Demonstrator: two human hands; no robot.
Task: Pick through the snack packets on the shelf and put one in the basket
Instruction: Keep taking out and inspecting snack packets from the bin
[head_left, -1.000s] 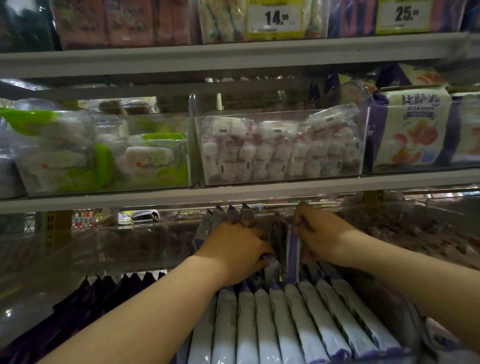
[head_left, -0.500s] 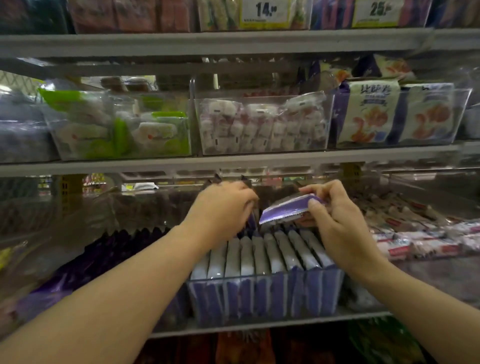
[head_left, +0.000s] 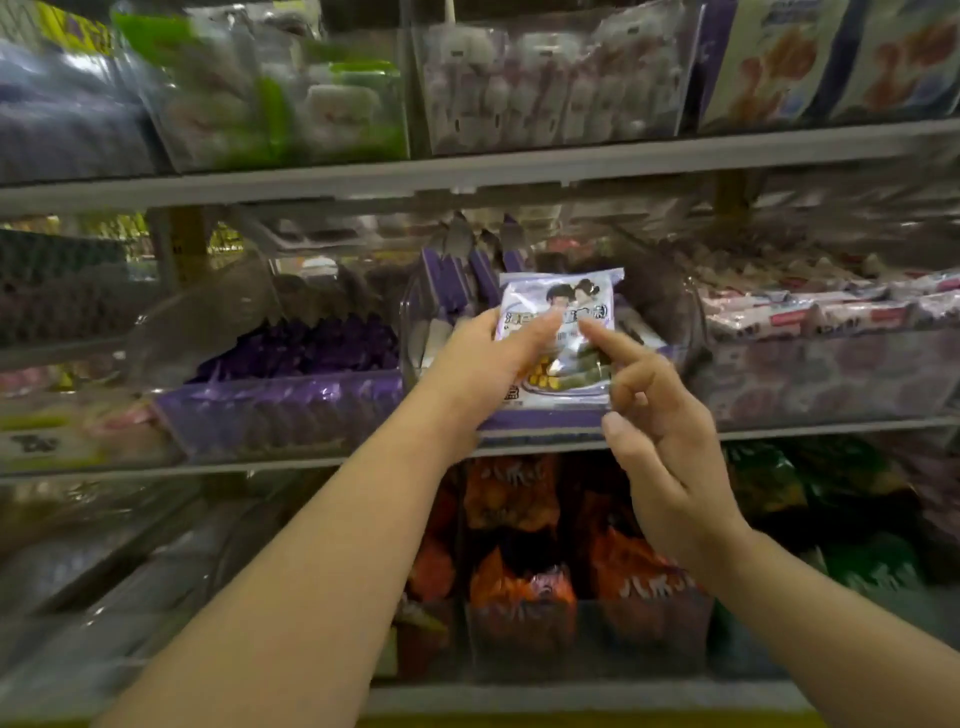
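Note:
A purple-and-white snack packet (head_left: 566, 301) with printed figures and food pictures is held upright, face towards me, in front of the middle shelf. My left hand (head_left: 488, 358) grips its left edge, thumb across the front. My right hand (head_left: 657, 415) is just right of the packet, fingers apart, its index fingertip touching the packet's front. Behind the packet, a clear bin (head_left: 415, 322) holds more purple packets standing on edge. No basket is in view.
A grey shelf edge (head_left: 467, 176) runs above the hands, with clear bins of white and green sweets over it. Dark purple packets (head_left: 311, 343) fill the bin to the left, pink-white bars (head_left: 810, 312) the one to the right. Orange bags (head_left: 519, 577) sit on the shelf below.
The packet came out of the bin and turned upright to face me. It passed from my right hand to my left, and my right hand opened. The view tilted down.

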